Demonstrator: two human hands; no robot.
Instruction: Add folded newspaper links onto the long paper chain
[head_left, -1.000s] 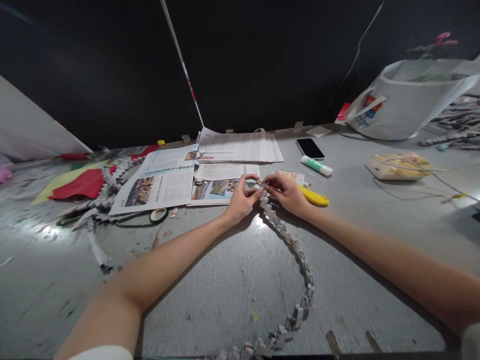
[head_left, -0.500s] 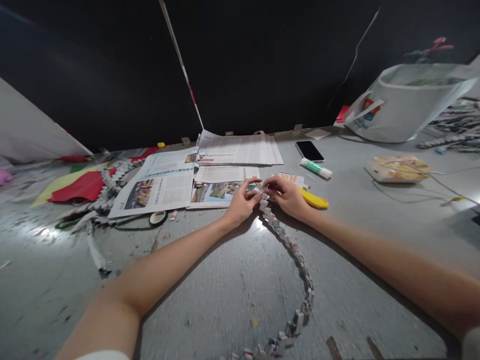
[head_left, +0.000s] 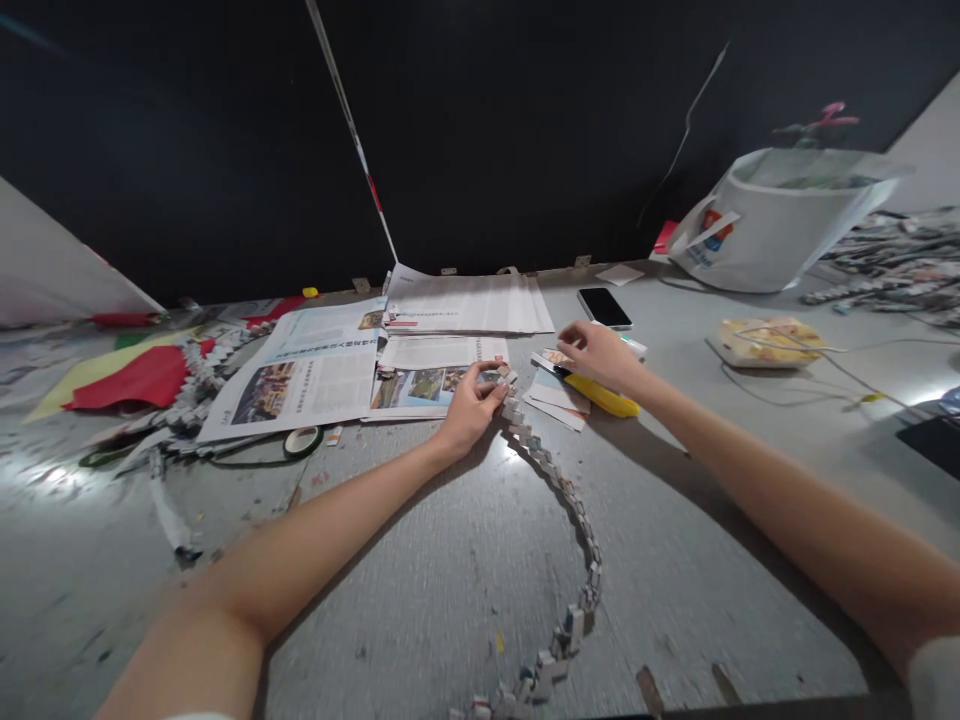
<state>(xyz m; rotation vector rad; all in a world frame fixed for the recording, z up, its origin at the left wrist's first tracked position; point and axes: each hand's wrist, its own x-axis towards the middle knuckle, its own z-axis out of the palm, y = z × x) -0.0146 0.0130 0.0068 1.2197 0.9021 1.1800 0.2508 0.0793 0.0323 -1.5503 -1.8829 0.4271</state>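
Observation:
A long chain of folded paper [head_left: 566, 487] curves across the grey table to its front edge. Its far end is pinched between the fingers of my left hand [head_left: 474, 408], beside the newspaper sheets. To the right, my right hand [head_left: 596, 352] is over small cut paper pieces [head_left: 559, 397], its fingertips at a printed strip; whether they grip it is too small to tell. A yellow cutter [head_left: 611, 400] lies under my right wrist. The glue stick [head_left: 634, 347] is mostly hidden behind that hand.
Newspapers [head_left: 322, 375] lie left of centre, with a tape roll [head_left: 303, 441], red paper [head_left: 131, 378] and more paper chains farther left. A phone [head_left: 604, 308], a white bag [head_left: 780, 220] and a yellow-patterned packet [head_left: 769, 343] are on the right.
My right hand has left the chain's end and moved right to the paper pieces, uncovering them. My left hand keeps its hold on the chain. The view has shifted slightly.

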